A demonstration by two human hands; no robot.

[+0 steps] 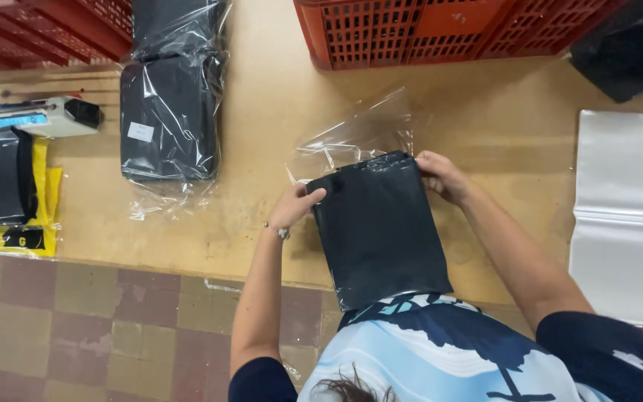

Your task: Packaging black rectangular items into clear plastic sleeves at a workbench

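A flat folded black item [379,231] lies on the wooden table [277,112], its near end hanging over the front edge against my body. My left hand [295,205] pinches its far left corner. My right hand [440,175] grips the far right corner. A clear plastic bag [355,138] lies crumpled just beyond the black item's far edge, its mouth at that edge. Whether the item's tip is inside the bag I cannot tell.
A stack of bagged black items [169,112] lies at the left. A heat sealer [35,117] and black and yellow material [9,201] sit at the far left. Red crates [440,30] stand at the back. Clear bags [626,216] lie at the right.
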